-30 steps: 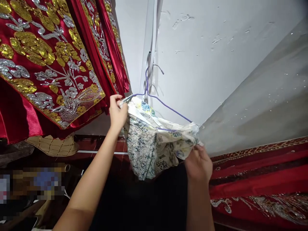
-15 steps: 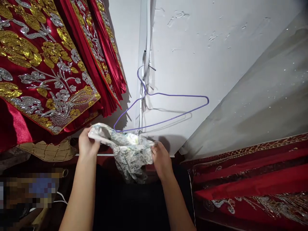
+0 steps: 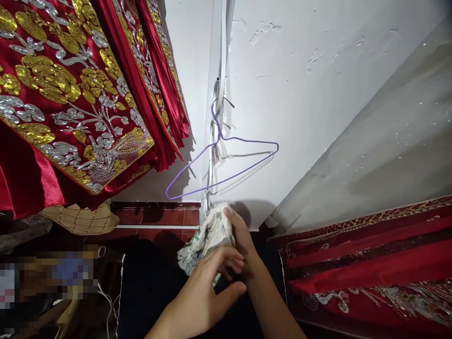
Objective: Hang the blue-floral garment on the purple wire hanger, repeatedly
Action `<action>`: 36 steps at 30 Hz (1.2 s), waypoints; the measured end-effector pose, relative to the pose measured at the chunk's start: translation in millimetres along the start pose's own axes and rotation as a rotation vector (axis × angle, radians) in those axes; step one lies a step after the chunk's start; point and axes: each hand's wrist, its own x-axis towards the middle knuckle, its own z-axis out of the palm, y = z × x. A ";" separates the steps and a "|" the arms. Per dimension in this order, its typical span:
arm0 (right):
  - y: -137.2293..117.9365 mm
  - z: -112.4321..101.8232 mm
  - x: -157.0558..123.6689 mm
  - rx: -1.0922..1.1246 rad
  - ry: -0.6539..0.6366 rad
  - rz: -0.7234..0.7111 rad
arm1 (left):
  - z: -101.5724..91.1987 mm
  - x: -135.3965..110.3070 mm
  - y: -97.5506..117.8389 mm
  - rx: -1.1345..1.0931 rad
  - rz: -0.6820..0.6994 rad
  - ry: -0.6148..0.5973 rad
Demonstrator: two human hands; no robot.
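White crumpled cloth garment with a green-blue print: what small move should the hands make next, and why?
Probably bring the left hand onto the loose lower folds of the white crumpled cloth garment to gather them: the right hand grips it near the top, while the left hand is open in front, with nothing between thumb and fingers.

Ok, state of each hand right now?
Left hand: open, thumb and fingers apart, in front of the cloth; contact unclear.
Right hand: closed, holding the cloth.
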 end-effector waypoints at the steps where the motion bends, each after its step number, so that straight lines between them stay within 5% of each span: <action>1: -4.4 -3.6 -3.5 0.072 0.010 0.025 | -8.0 2.3 2.7 0.063 0.050 0.012; 4: -20.6 -9.9 -19.3 0.103 -0.160 0.157 | -36.9 20.8 4.8 0.167 0.164 0.172; 7: -48.1 -12.1 -33.2 -0.212 -0.527 0.148 | -55.9 40.5 -5.8 0.130 0.128 -0.106; 9: -71.9 -15.8 -34.3 -0.494 -0.658 0.020 | -62.3 46.6 -17.5 0.201 0.100 -0.313; 11: -93.6 -23.1 -24.8 -0.773 -0.587 -0.206 | -69.9 47.0 -27.1 0.397 0.070 -0.372; 15: -107.3 -41.1 25.5 -1.010 -0.109 -0.716 | -99.4 39.0 -23.6 0.829 -0.097 -0.351; 18: -91.4 -46.2 74.2 -0.937 0.091 -0.811 | -123.9 31.4 -3.5 1.070 -0.206 -0.316; 21: -72.2 -47.1 107.7 -0.942 -0.008 -0.742 | -142.6 30.0 18.5 1.182 -0.262 -0.210; 24: -61.6 -53.0 114.6 -0.954 -0.033 -0.691 | -159.7 39.1 36.6 1.223 -0.098 -0.077; 27: -58.7 -59.5 100.4 -0.990 0.017 -0.655 | -172.6 54.5 50.1 1.240 0.061 -0.009; 30: -59.1 -55.5 78.6 -1.012 -0.021 -0.662 | -175.0 70.1 58.7 1.233 0.017 -0.008; 34: -64.8 -42.2 57.9 -1.001 -0.183 -0.693 | -178.5 87.9 61.1 1.288 -0.121 0.136; 36: -70.2 -42.8 54.8 -1.004 -0.194 -0.691 | -189.1 93.5 57.6 1.200 -0.113 0.092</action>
